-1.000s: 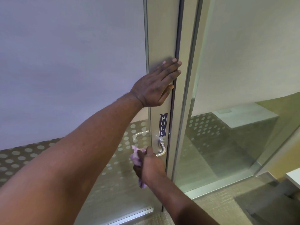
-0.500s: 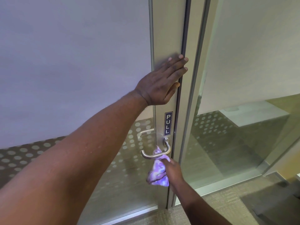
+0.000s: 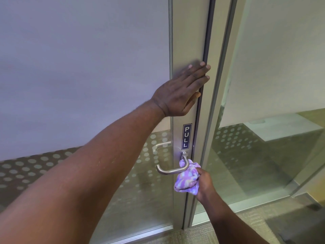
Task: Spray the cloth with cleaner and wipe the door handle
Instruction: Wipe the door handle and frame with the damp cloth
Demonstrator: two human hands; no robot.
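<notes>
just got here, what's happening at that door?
A person is wiping the door handle. The right hand grips a bunched purple cloth pressed against the lever's bend, near the door edge. The left hand lies flat and open on the metal door frame above the PULL sign, bracing it. No spray bottle is in view.

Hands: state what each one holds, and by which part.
Right hand grips the bunched purple cloth by its right side. Left hand holds nothing; it lies flat on the door frame.
</notes>
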